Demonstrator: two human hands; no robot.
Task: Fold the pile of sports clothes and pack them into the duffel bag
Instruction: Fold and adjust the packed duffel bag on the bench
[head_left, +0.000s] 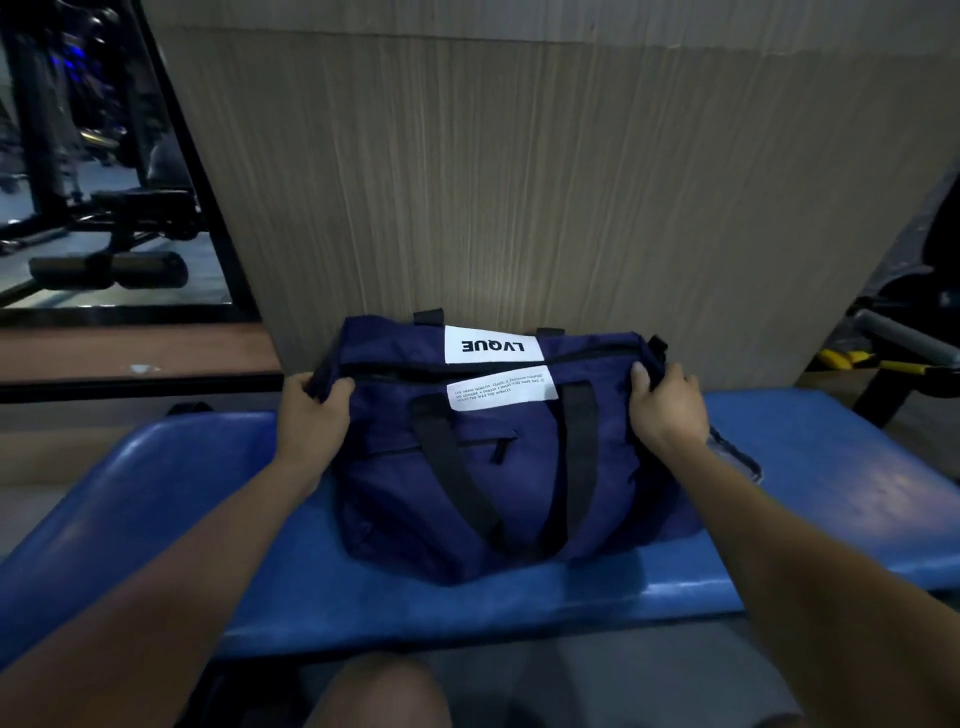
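A navy duffel bag with black straps and white labels lies on a blue padded bench, its back against a wood-grain panel. Its top zipper looks closed. My left hand grips the bag's left end, fingers curled over the fabric. My right hand grips the bag's right end near a black strap loop. No loose clothes are in sight.
The wood-grain panel rises directly behind the bag. A mirror or window at left shows dark gym machines. Gym equipment with a grey handle and yellow parts stands at right. My knee is below the bench's front edge.
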